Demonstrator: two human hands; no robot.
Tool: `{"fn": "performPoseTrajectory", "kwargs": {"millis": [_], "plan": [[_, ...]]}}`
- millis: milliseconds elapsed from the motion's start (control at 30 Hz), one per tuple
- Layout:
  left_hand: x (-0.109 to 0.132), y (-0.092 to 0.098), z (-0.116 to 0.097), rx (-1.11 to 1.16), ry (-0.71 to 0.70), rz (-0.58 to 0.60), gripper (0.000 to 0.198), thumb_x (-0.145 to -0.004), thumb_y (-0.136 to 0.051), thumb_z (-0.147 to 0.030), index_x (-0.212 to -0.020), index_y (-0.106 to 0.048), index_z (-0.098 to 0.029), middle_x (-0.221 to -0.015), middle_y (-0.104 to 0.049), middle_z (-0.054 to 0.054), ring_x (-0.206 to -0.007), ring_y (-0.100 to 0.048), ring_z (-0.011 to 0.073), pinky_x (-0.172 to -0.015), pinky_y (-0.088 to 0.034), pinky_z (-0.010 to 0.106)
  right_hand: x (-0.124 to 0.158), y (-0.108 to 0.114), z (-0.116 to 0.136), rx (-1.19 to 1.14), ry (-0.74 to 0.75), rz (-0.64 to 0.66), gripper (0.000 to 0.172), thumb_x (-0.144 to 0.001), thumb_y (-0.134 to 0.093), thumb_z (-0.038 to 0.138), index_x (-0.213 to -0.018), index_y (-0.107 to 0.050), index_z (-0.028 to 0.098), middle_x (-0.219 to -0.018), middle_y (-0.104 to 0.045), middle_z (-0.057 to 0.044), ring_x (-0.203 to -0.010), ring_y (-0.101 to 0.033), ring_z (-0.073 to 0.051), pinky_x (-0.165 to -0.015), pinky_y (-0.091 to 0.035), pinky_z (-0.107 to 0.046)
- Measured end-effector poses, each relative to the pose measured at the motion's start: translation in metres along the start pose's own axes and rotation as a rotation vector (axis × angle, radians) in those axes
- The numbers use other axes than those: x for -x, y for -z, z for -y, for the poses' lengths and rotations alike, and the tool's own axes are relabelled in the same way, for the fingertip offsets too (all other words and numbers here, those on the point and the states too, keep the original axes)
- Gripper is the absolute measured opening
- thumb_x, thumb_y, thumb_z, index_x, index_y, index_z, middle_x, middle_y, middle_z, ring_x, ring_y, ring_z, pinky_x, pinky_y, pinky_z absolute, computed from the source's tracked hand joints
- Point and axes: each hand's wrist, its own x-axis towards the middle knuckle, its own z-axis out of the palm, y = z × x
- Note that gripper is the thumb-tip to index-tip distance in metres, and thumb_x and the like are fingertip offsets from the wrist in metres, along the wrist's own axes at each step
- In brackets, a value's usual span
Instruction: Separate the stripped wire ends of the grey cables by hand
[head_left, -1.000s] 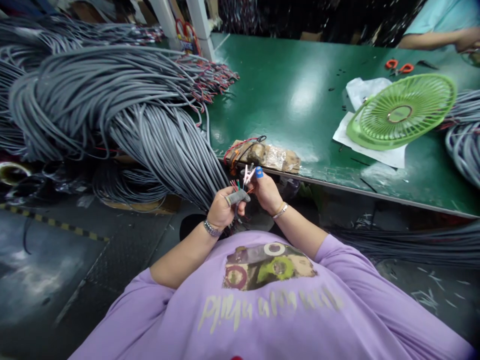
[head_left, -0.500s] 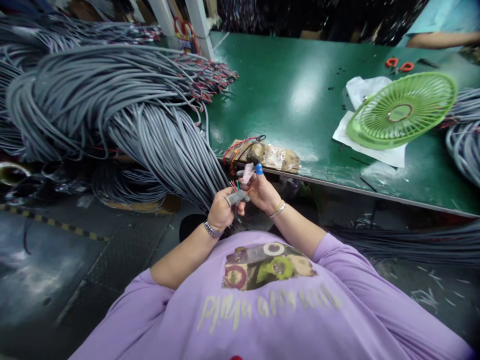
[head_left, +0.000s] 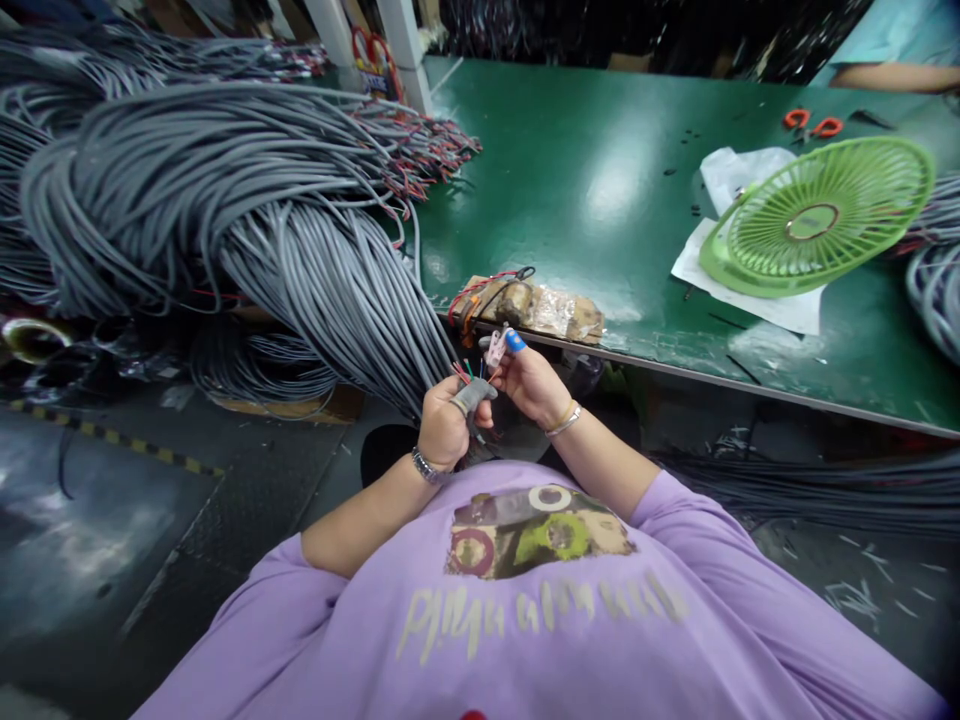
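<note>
My left hand (head_left: 444, 425), with a metal watch at the wrist, is closed around a cable end. Thin coloured wires (head_left: 466, 373), red and green among them, fan out above its fingers. A grey piece (head_left: 472, 394) lies along the thumb; I cannot tell whether it covers the thumb or belongs to the cable. My right hand (head_left: 536, 385) is just to the right, a blue cover on its thumb tip. It pinches a small pale pink piece (head_left: 496, 347), its kind unclear, close to the wire ends.
A large bundle of grey cables (head_left: 337, 270) droops over the table edge at left. On the green table (head_left: 570, 180) are a taped cardboard block (head_left: 551, 310), a green fan (head_left: 817, 220) on white paper and orange-handled scissors (head_left: 814, 125). Another person's arm (head_left: 892, 77) shows at top right.
My right hand has tilted slightly, and the pink piece shows more plainly, with the blue-tipped thumb against it. My left hand keeps its hold, and the view has shifted a little.
</note>
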Motion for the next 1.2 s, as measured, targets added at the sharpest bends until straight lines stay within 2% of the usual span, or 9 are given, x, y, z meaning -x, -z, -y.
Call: {"fn": "performPoseTrajectory", "kwargs": {"millis": [200, 433, 633, 767, 867, 1000, 1100, 1200], "plan": [[-0.003, -0.003, 0.001, -0.006, 0.036, -0.015, 0.026, -0.065, -0.072, -0.039, -0.066, -0.061, -0.016, -0.045, -0.055, -0.004, -0.036, -0.047, 0.0071, -0.038, -0.041, 0.019, -0.003, 0.0, -0.002, -0.053, 0.003, -0.007, 0.039, -0.076, -0.073, 0.053, -0.083, -0.066, 0.016, -0.068, -0.061, 0.001, -0.057, -0.05, -0.007, -0.051, -0.044, -0.019], [-0.006, -0.004, 0.003, -0.03, 0.079, -0.018, 0.028, -0.064, -0.072, -0.04, -0.063, -0.058, -0.016, -0.045, -0.055, -0.004, -0.036, -0.047, 0.0074, -0.037, -0.042, 0.019, -0.006, -0.002, -0.004, -0.086, 0.01, 0.018, 0.035, -0.082, -0.068, 0.051, -0.084, -0.068, 0.017, -0.07, -0.062, 0.0, -0.058, -0.048, -0.008, -0.051, -0.042, -0.019], [-0.001, 0.001, 0.005, -0.02, 0.02, -0.014, 0.026, -0.067, -0.072, -0.039, -0.064, -0.06, -0.016, -0.046, -0.055, -0.004, -0.036, -0.047, 0.0074, -0.038, -0.042, 0.019, 0.0, 0.001, 0.0, -0.111, -0.103, 0.023, 0.046, -0.086, -0.055, 0.063, -0.086, -0.066, 0.018, -0.075, -0.064, -0.001, -0.06, -0.051, -0.009, -0.054, -0.045, -0.02], [0.003, 0.013, 0.009, -0.084, -0.113, -0.022, 0.023, -0.073, -0.07, -0.038, -0.07, -0.065, -0.016, -0.049, -0.059, -0.002, -0.041, -0.052, 0.0093, -0.043, -0.045, 0.021, 0.0, 0.002, 0.008, -0.064, -0.153, 0.034, 0.053, -0.087, -0.046, 0.07, -0.084, -0.063, 0.019, -0.076, -0.064, -0.001, -0.06, -0.053, -0.01, -0.054, -0.044, -0.021], [0.002, 0.021, 0.007, -0.255, -0.283, -0.049, 0.019, -0.076, -0.067, -0.036, -0.074, -0.069, -0.017, -0.054, -0.063, 0.0, -0.047, -0.057, 0.0109, -0.05, -0.047, 0.022, -0.001, 0.001, 0.011, -0.031, -0.151, 0.037, 0.047, -0.088, -0.05, 0.064, -0.086, -0.064, 0.019, -0.075, -0.065, -0.001, -0.059, -0.053, -0.01, -0.053, -0.044, -0.021], [-0.004, 0.025, -0.004, -0.57, -0.487, -0.077, 0.012, -0.075, -0.067, -0.03, -0.072, -0.07, -0.019, -0.06, -0.066, 0.001, -0.054, -0.059, 0.0125, -0.059, -0.047, 0.024, -0.001, -0.001, 0.009, -0.009, -0.069, -0.017, 0.029, -0.086, -0.063, 0.045, -0.084, -0.064, 0.017, -0.069, -0.062, 0.001, -0.055, -0.049, -0.007, -0.051, -0.041, -0.019], [-0.009, 0.023, -0.011, -0.736, -0.584, -0.127, 0.01, -0.071, -0.068, -0.029, -0.065, -0.068, -0.021, -0.059, -0.064, 0.001, -0.055, -0.057, 0.0138, -0.061, -0.045, 0.026, 0.0, 0.0, 0.004, 0.021, -0.02, -0.038, 0.033, -0.079, -0.069, 0.049, -0.083, -0.063, 0.017, -0.068, -0.061, 0.002, -0.054, -0.047, -0.006, -0.05, -0.039, -0.019], [-0.013, 0.021, -0.012, -0.891, -0.692, -0.154, 0.013, -0.069, -0.068, -0.028, -0.059, -0.064, -0.021, -0.053, -0.057, 0.001, -0.052, -0.051, 0.0137, -0.059, -0.042, 0.026, -0.001, 0.001, -0.002, 0.126, 0.16, -0.101, 0.041, -0.072, -0.073, 0.055, -0.075, -0.06, 0.017, -0.063, -0.056, 0.004, -0.05, -0.04, -0.005, -0.048, -0.034, -0.019]]}}
